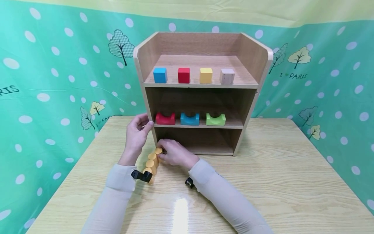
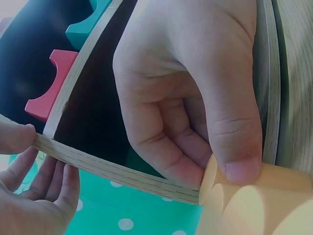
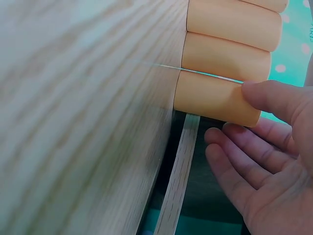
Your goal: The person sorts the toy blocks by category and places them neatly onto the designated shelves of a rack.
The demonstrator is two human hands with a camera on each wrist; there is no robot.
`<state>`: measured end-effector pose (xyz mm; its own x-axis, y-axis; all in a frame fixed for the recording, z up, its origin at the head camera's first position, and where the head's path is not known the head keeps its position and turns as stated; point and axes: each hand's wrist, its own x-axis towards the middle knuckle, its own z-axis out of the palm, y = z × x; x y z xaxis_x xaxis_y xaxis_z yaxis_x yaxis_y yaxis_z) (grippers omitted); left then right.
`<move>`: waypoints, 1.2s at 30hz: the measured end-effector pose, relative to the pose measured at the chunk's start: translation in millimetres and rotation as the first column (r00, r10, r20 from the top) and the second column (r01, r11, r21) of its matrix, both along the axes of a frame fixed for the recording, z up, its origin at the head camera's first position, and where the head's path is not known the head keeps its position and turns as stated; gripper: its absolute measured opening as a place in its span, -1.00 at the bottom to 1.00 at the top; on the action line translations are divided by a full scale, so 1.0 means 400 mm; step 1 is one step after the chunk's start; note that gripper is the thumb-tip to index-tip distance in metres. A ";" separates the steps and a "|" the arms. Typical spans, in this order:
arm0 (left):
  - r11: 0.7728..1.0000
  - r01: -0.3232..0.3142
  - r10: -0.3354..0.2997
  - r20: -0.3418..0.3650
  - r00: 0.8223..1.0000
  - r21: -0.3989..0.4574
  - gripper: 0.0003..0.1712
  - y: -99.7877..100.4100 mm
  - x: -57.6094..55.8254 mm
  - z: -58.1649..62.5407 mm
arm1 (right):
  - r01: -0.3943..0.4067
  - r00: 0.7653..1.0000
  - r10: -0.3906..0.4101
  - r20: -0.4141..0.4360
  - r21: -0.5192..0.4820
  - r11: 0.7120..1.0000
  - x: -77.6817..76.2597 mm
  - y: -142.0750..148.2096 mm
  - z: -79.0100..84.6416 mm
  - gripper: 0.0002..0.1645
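Note:
My left hand (image 1: pixel 136 136) grips the front edge of the left side panel of a small wooden shelf unit (image 1: pixel 201 150); in the left wrist view its thumb and fingers lie on opposite sides of the board. Lower down, my right hand (image 1: pixel 177 153) pinches the upright wooden cylinder (image 3: pixel 212 95) between thumb and fingers, at the shelf end of a row of several similar cylinders (image 1: pixel 150 163). This cylinder stands on the table by the shelf's front left corner. The row runs from there towards me, its near end partly hidden by the left wrist's black strap.
On the top shelf stand a blue cube (image 1: pixel 160 75), a red cube (image 1: pixel 183 75), a yellow cube (image 1: pixel 205 75) and a pale wooden cube (image 1: pixel 227 76). The middle shelf bears red (image 1: pixel 165 119), blue (image 1: pixel 190 119) and green (image 1: pixel 215 120) arch blocks. A patterned cloth (image 1: pixel 58 97) hangs behind the table (image 1: pixel 292 182).

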<state>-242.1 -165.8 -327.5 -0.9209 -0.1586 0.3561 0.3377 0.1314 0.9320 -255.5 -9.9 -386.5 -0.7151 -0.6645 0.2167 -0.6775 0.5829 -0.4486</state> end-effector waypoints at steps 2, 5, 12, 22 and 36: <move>1.000 -0.002 0.002 0.000 1.000 0.001 -0.59 0.000 -0.001 -0.002 | 0.004 1.000 -0.004 0.011 0.002 1.000 -0.001 0.002 0.000 -0.74; 1.000 -0.004 0.004 -0.003 1.000 0.013 -0.59 0.000 -0.001 -0.003 | 0.013 1.000 -0.013 0.015 0.009 1.000 0.000 0.007 0.000 -0.74; 0.999 -0.006 0.006 -0.006 1.000 0.038 -0.60 0.001 -0.002 -0.003 | 0.033 0.999 -0.033 0.033 0.010 0.999 0.003 0.011 -0.003 -0.57; 1.000 -0.004 0.004 0.007 1.000 0.019 -0.60 0.001 -0.003 -0.002 | 0.052 0.996 -0.049 0.071 -0.039 0.998 -0.003 0.007 -0.015 -0.55; 1.000 -0.003 0.003 0.006 1.000 0.013 -0.60 0.002 -0.002 0.000 | 0.061 0.996 -0.056 0.070 -0.076 0.995 -0.009 0.017 -0.009 -0.60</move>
